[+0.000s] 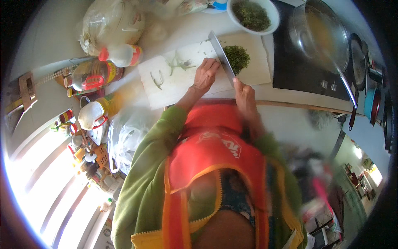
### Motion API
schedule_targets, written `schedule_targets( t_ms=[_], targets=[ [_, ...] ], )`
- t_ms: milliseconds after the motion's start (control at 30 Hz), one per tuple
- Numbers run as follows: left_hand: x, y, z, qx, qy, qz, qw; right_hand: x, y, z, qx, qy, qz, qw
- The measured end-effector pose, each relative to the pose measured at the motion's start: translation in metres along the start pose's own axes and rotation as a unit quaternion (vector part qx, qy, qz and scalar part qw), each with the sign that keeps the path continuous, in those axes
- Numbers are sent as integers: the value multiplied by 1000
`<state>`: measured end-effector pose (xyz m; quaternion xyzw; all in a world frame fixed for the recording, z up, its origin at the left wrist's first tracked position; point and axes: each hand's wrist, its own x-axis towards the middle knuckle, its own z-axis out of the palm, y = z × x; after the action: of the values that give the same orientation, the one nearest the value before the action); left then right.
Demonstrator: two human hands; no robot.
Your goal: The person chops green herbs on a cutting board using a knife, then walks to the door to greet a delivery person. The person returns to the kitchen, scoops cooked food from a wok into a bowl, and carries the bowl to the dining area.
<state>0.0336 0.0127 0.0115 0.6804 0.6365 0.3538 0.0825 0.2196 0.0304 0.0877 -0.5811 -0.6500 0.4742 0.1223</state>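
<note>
My right hand (245,93) grips the handle end of a broad-bladed kitchen knife (222,56), probably a cleaver. Its blade stands on edge over a white cutting surface (183,93). Just to the right of the blade lies a heap of finely chopped green herbs (237,58). On the other side, my left hand (206,74) rests with curled fingertips close to the blade; whatever may be under those fingers is hidden. Farther left, a few loose green stems (178,64) are scattered on the white surface.
A white bowl (231,19) of dark greens stands behind the board. To the right, a metal pot (337,34) with a ladle (346,85) sits on a black cooktop (289,76). Bottles (121,55) and plastic bags (124,140) line the left side.
</note>
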Motion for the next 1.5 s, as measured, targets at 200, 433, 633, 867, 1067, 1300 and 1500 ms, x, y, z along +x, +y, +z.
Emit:
schedule_targets(
  t_ms=[200, 433, 633, 867, 1067, 1300, 1500],
  targets=[
    [4, -3, -2, -12, -3, -50, 999, -12, -9, -27, 4, -68, 38, 997],
    [0, -5, 2, -30, -5, -44, 999, -11, -7, -34, -153, -105, -59, 981],
    [4, -3, -2, -19, -6, -41, 999, -7, 4, 10, 1, 70, -66, 995],
    [1, -5, -2, -5, 0, -57, 998, -15, 16, -22, -45, -59, -113, 991],
    [-1, -9, 0, -32, 7, -37, 999, -11, 9, -21, -68, -56, -75, 993],
    [-3, -11, 0, -13, 9, -16, 1000, -7, 2, 13, 45, 31, 6, 998],
    [4, -19, -35, 43, 81, -41, 995, -18, 6, -17, 11, -23, -90, 996]
  ],
)
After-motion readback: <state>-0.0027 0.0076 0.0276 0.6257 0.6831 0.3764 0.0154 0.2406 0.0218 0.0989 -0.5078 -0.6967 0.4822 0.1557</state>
